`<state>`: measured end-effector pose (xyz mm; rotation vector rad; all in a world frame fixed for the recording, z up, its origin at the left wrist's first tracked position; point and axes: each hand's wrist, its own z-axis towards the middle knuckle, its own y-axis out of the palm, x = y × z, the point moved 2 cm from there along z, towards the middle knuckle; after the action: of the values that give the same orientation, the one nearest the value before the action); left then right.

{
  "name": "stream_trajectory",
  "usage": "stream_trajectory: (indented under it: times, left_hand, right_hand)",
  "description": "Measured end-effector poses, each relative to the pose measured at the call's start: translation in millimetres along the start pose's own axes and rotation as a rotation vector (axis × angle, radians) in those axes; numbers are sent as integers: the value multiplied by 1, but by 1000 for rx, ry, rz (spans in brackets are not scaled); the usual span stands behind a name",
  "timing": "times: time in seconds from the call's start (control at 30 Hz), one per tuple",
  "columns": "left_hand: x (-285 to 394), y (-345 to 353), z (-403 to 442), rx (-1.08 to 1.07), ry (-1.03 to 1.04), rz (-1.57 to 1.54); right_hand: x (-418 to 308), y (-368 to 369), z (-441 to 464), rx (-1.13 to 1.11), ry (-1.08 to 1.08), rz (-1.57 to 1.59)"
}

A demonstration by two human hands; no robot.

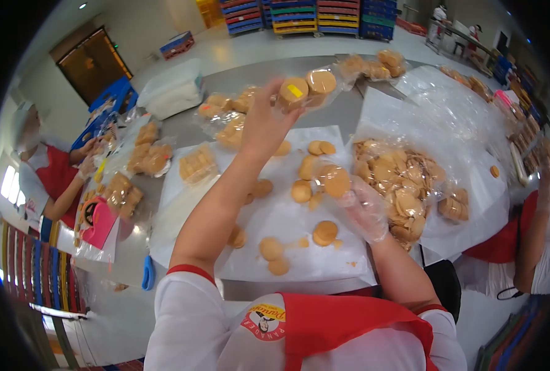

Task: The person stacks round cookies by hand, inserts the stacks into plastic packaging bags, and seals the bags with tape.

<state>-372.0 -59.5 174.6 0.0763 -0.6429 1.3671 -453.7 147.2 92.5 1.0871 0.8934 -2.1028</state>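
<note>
Packet [311, 89] in left hand [269, 117], long axis rightward

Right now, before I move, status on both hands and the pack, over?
Left hand raised, gripping yellow-labelled pack. Gloved right hand at biscuit stack, grip unclear. Biscuit heap close beside right hand; loose biscuits on sheet.

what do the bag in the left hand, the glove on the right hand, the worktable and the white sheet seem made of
Bag: clear, glossy plastic film; round biscuits show through and light glints off it.
Glove: probably thin plastic; see-through and wrinkled.
Worktable: likely stainless steel, from its smooth grey sheen.
White sheet: paper or plastic, flat and pale; the look leaves it open.
</note>
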Motion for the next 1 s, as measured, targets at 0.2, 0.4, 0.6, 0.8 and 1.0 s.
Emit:
stream_trajectory:
  times: [0.2,0.4,0.6,0.8,1.0]
  left_hand:
    - [46,-112,-42,171,380,115]
    - [91,-206,-81,148,379,475]
    - [106,-292,-136,409,239,445]
    - [163,-392,-220,731,78,746]
    - [233,-440,-297,801,-106,1136]
  right_hand:
    - [-9,2,-7,75,74,165]
    - [39,-9,-16,74,36,-134]
    - [121,-34,-11,52,-203,-527]
    - [100,-11,10,11,102,-532]
    - [67,54,8,-119,37,-516]
